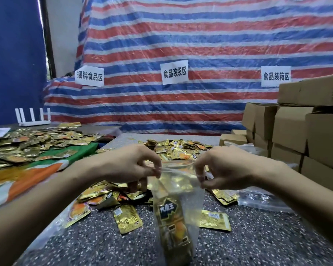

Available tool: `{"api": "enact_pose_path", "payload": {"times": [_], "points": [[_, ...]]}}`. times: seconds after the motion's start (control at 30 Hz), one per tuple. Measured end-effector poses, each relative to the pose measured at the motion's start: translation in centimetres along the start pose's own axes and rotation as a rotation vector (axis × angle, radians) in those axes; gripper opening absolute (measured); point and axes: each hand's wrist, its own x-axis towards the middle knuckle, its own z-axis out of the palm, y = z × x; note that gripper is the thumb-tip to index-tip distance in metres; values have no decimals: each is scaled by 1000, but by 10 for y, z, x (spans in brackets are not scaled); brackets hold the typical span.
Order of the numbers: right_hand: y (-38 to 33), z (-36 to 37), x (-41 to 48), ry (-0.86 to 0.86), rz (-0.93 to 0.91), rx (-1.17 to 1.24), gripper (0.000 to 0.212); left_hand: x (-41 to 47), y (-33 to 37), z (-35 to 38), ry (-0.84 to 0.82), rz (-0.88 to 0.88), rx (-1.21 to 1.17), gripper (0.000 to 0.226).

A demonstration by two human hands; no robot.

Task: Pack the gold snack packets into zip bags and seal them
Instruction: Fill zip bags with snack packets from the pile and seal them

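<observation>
Both hands are raised above the desk (pixel 258 237): left hand (pixel 135 166) and right hand (pixel 217 169) each pinch a top corner of the zip bag (pixel 188 191), which hangs loaded with gold snack packets (pixel 173 217); mouth stretched taut, presumably for sealing

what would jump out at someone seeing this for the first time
Front and centre, the left hand and right hand pinch the top of a clear zip bag hanging between them with gold packets inside. Loose heaps of the same packets cover the table on the left and behind the hands. A red, white and blue striped tarp with three paper signs fills the background, cardboard boxes stacked at right.
</observation>
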Motion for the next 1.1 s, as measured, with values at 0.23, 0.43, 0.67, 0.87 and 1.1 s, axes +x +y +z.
{"api": "enact_pose_path", "payload": {"times": [0.23, 0.43, 0.67, 0.87, 1.1], "points": [[-2, 3, -5, 90, 47, -130, 21, 4, -3, 14, 54, 12, 181, 25], [1, -6, -16, 38, 42, -89, 19, 9, 1, 12, 212, 73, 72, 10], [12, -12, -26, -11, 49, 197, 13, 12, -5, 20, 364, 132, 60, 19], [24, -1, -26, 138, 77, 383, 18, 8, -9, 19, 537, 159, -100, 25], [26, 5, -25, 129, 104, 441, 18, 4, -10, 30, 655, 142, -192, 27]]}}
